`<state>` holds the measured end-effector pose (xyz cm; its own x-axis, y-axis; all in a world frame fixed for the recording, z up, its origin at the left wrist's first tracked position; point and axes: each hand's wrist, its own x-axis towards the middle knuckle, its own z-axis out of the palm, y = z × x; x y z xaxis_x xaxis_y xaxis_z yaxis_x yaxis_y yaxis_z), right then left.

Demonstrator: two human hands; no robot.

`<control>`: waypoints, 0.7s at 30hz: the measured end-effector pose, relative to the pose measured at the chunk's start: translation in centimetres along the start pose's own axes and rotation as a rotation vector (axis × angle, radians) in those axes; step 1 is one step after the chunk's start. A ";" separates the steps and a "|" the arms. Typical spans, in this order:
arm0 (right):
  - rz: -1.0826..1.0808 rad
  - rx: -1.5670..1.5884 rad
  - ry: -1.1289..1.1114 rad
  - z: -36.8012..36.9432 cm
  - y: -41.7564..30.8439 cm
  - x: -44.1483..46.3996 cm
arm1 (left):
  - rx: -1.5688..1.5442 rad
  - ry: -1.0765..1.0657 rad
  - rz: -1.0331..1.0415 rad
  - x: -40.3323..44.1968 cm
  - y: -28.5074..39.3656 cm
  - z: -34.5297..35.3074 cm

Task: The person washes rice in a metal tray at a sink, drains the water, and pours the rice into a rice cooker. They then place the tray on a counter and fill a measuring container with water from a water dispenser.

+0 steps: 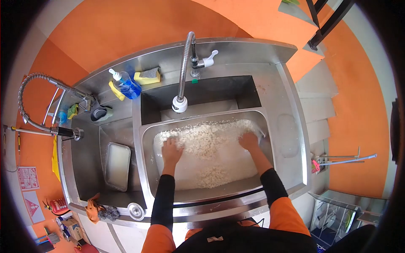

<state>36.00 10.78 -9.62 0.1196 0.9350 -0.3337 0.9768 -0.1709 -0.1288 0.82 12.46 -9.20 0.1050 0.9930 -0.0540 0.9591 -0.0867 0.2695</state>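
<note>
A wide metal pan (270,139) sits in the right part of the sink, holding cloudy liquid and many small whitish, crumbly pieces (206,137). I cannot make out what the pieces are. Over the pan's left side my left hand (172,150) touches the pieces, fingers spread and gripping nothing I can see. My right hand (249,140) lies among the pieces towards the right wall, fingers stretched out, their tips partly hidden. Some pieces are heaped between the hands, and another clump (213,177) lies nearer my body.
A flexible faucet (180,103) hangs over the pan's back edge. In the left basin stands a rectangular tray (108,166) of whitish liquid, below a spring-hose sprayer (76,134). A blue soap bottle (128,86), sponge (147,76) and drain strainer (136,211) rest around the sink.
</note>
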 end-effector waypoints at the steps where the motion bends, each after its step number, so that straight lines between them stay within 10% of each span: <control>1: 0.044 -0.002 -0.124 -0.3 1.1 -0.4 | 0.030 0.025 -0.030 -0.9 -1.0 0.5; 3: -0.034 -0.023 -0.136 5.0 4.5 -0.7 | 0.093 0.079 -0.091 -2.7 -2.3 1.5; 9: -0.281 0.200 -0.763 11.8 4.0 -4.6 | -0.286 -0.670 -0.400 -7.0 -1.7 1.5; 10: -0.469 0.487 -0.682 14.0 4.4 -5.4 | -0.349 -0.627 -0.197 -7.8 -2.7 4.8; 12: -0.391 0.819 -0.681 14.6 3.2 -6.2 | -0.502 -0.596 0.006 -8.6 -4.4 11.7; 14: 0.139 0.886 -0.845 9.6 -3.0 -7.6 | -0.723 -0.684 -0.205 -8.5 -1.0 9.3; 18: 0.129 0.888 -0.683 5.1 -6.2 -7.7 | -1.203 -0.579 -0.303 -8.3 3.4 3.6; 21: -0.118 0.551 -0.232 6.1 -5.4 -6.1 | -0.772 -0.464 -0.309 -6.7 5.5 -1.1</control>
<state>28.86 4.09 -12.59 -0.0859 0.8760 -0.4747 0.7385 -0.2638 -0.6205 5.11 5.42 -6.29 0.1288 0.8179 -0.5608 0.5405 0.4162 0.7312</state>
